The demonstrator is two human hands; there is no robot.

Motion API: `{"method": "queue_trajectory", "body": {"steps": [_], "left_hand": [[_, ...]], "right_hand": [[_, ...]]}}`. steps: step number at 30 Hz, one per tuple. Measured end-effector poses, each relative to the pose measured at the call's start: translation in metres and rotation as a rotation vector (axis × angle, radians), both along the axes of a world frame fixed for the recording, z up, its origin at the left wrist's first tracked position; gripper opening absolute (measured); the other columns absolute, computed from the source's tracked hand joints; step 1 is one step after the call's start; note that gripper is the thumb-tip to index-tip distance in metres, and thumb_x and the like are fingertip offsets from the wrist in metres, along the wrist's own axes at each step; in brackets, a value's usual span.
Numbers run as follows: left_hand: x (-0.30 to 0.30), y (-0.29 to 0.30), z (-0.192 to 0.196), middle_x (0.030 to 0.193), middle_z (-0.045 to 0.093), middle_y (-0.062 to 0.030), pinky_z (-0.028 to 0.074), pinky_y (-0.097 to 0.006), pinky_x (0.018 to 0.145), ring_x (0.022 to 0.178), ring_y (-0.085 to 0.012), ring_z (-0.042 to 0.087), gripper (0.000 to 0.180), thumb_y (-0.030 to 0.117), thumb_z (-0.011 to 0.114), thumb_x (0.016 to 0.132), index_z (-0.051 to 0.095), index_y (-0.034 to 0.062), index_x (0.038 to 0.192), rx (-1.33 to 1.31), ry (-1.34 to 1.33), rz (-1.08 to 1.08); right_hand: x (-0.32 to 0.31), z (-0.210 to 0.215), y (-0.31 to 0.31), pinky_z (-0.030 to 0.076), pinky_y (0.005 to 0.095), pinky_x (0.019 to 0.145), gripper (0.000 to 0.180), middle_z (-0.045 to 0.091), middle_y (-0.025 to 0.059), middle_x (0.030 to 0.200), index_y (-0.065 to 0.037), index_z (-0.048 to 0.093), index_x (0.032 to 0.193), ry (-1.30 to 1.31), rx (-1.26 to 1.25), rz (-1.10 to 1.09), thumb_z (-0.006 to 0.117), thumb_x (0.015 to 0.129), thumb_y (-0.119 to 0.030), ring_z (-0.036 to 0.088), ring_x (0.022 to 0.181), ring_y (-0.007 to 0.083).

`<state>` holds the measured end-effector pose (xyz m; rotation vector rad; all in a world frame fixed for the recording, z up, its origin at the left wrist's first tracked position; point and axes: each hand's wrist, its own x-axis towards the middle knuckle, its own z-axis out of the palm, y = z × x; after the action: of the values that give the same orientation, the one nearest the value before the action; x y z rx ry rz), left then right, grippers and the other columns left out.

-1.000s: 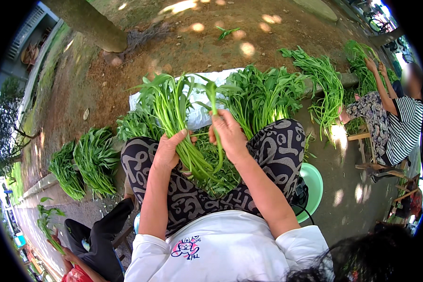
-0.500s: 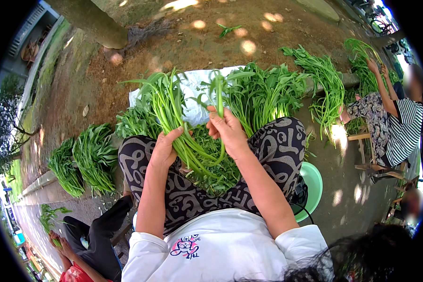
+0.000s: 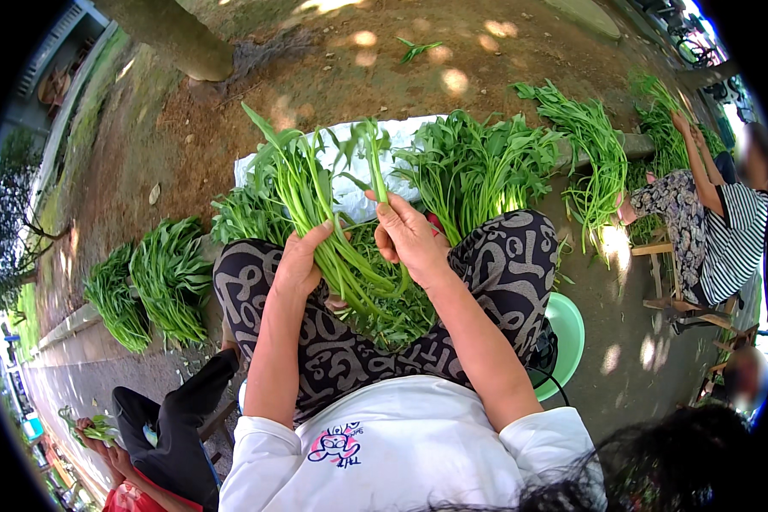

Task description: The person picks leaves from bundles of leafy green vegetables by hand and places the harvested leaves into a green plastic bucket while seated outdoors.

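Observation:
My left hand (image 3: 301, 260) grips a bunch of long green leafy stalks (image 3: 303, 192) that fans up and away from my lap. My right hand (image 3: 408, 235) pinches a single green stalk (image 3: 373, 154) and holds it upright beside that bunch. Both hands are above my knees, which are in black and grey patterned trousers (image 3: 503, 264). More cut greens (image 3: 392, 311) lie in my lap between the knees.
A white sheet (image 3: 354, 192) on the dirt carries a heap of greens (image 3: 474, 166). More bundles (image 3: 149, 277) lie at the left on a kerb. A green plastic stool (image 3: 563, 333) is under me. Another person (image 3: 708, 222) sits right, handling greens; another sits lower left (image 3: 166, 435).
My hands have lifted slightly and the right one now holds one stalk upright next to the bunch. The bunch in my left hand has shifted a little leftward.

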<state>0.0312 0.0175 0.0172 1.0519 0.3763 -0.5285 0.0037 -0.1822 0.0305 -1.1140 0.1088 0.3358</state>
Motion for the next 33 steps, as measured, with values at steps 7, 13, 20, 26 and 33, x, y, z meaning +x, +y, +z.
{"method": "queue_trajectory", "body": {"steps": [7,13,20,26,33], "left_hand": [[0.001,-0.003,0.001,0.095,0.065,-0.0127,0.055,-0.035,0.073,0.083,-0.0218,0.065,0.02,0.008,0.059,0.09,0.057,-0.0019,0.108,0.029,-0.028,-0.007],[0.002,-0.002,0.0,0.101,0.064,-0.0143,0.055,-0.036,0.076,0.089,-0.0238,0.064,0.025,0.006,0.059,0.089,0.056,-0.0034,0.112,-0.012,-0.049,-0.032],[0.001,-0.001,0.004,0.109,0.062,-0.0153,0.055,-0.04,0.083,0.097,-0.0281,0.064,0.03,0.006,0.059,0.088,0.054,-0.0044,0.116,-0.047,-0.07,-0.063],[0.001,-0.001,0.006,0.108,0.062,-0.0143,0.056,-0.039,0.077,0.093,-0.0263,0.064,0.032,0.007,0.062,0.087,0.052,-0.0033,0.116,-0.077,-0.041,0.003],[0.005,0.003,-0.001,0.106,0.062,-0.0115,0.055,-0.035,0.073,0.089,-0.0253,0.064,0.038,0.003,0.064,0.086,0.048,0.0016,0.12,-0.014,-0.105,0.095]], "right_hand": [[0.001,-0.013,0.004,0.036,0.0183,0.048,0.029,0.058,0.0004,0.075,0.001,0.059,0.108,-0.008,-0.084,-0.014,0.07,0.085,-0.013,0.048,0.058,0.0036],[-0.002,-0.016,0.012,0.05,0.0329,0.07,0.031,0.065,0.0117,0.08,0.004,0.061,0.093,-0.184,-0.559,-0.036,0.074,0.074,-0.017,0.062,0.072,0.0215],[-0.001,-0.012,0.016,0.049,0.0328,0.069,0.026,0.065,0.0142,0.084,0.005,0.06,0.095,-0.167,-0.656,-0.051,0.066,0.077,-0.014,0.062,0.074,0.0221],[0.003,-0.024,0.008,0.046,0.0274,0.059,0.021,0.062,0.0072,0.077,0.004,0.058,0.096,-0.139,-0.572,-0.068,0.063,0.082,-0.011,0.056,0.062,0.012],[0.004,-0.017,0.0,0.041,0.022,0.052,0.016,0.064,0.007,0.086,0.0,0.055,0.096,-0.068,-0.304,-0.082,0.06,0.087,-0.011,0.055,0.061,0.009]]}}
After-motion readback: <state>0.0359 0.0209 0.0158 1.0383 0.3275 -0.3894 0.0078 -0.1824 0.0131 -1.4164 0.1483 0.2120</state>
